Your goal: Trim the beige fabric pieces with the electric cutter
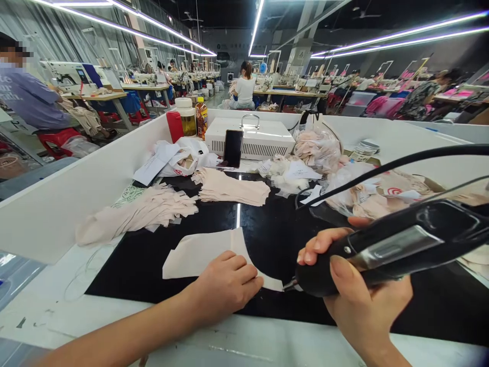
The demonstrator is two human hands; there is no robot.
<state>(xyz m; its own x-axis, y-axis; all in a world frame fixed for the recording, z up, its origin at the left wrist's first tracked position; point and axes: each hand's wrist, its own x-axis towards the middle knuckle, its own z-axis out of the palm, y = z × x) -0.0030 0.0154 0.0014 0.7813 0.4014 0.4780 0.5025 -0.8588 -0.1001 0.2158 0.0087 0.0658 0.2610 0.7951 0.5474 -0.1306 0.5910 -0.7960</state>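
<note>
A cut piece of beige fabric (206, 250) lies on the black board (267, 239), with one narrow end reaching right. My left hand (231, 280) rests on that piece, its fingers curled and closed at the fabric's lower edge. Wrapped in my right hand (359, 295) is a black handheld ultrasonic tool (385, 247) with a metal tip and a cable. The tip meets the fabric's narrow right end, or comes very near it. Beyond lie a neat stack of beige fabric pieces (233, 187) and a looser fanned pile of fabric pieces (141, 211).
A white metal box (250, 135) stands behind the board, with a phone (233, 148) leaning before it. Plastic bags of fabric (385, 188) crowd the right side. The black cable (401, 163) arches across there. White partitions (95, 178) border the table; people sit at machines beyond.
</note>
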